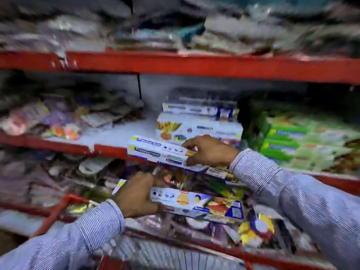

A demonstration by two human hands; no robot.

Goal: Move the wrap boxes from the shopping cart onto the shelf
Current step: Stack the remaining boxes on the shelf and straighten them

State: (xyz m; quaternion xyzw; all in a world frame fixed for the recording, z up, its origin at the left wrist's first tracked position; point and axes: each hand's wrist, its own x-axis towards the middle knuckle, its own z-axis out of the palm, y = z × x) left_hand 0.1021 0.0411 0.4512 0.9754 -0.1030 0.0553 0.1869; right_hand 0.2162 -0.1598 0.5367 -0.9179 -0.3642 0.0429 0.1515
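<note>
My right hand [209,151] grips a long white-and-blue wrap box [157,151] at the red shelf [109,148] edge; my left hand [136,195] clasps another box [187,201] over the cart [58,209].

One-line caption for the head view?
Right hand carries a white-and-blue wrap box toward the red-edged shelf; left hand grips another box over the cart.
</note>
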